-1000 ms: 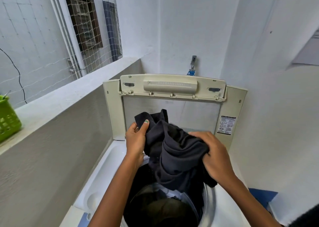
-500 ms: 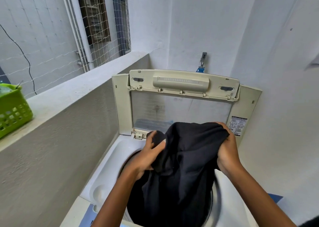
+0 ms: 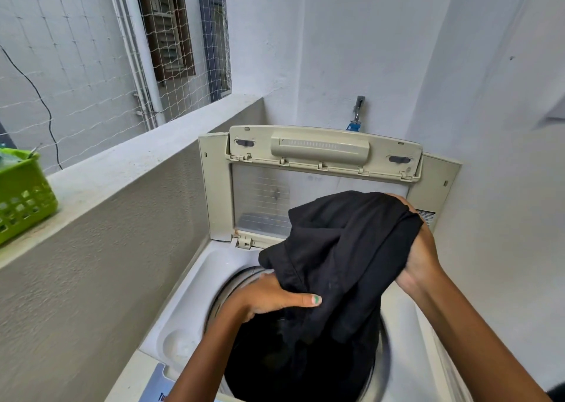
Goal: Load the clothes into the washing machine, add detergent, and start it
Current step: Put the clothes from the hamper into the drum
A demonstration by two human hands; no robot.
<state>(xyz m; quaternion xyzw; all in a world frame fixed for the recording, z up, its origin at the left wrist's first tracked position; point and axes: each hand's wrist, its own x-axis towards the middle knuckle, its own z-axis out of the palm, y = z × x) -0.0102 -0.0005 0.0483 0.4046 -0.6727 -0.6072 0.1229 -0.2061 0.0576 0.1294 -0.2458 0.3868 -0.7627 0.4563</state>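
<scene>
A black garment point(image 3: 342, 255) hangs over the open drum of a white top-loading washing machine point(image 3: 189, 316). My left hand point(image 3: 272, 294) grips its lower left edge just above the drum's rim, thumb across the cloth. My right hand point(image 3: 419, 249) holds the garment's upper right part higher up, near the raised lid point(image 3: 324, 151). The cloth's lower end drops into the dark drum point(image 3: 275, 365), where nothing else can be made out.
A grey half-wall with a ledge point(image 3: 122, 169) runs along the left; a green plastic basket point(image 3: 21, 194) stands on it. A tap point(image 3: 356, 114) sticks out of the white wall behind the lid. White wall closes in on the right.
The bunched garment has been spread out and lowered toward the drum. My left hand dropped to the rim; my right hand moved up and right. The view drew closer.
</scene>
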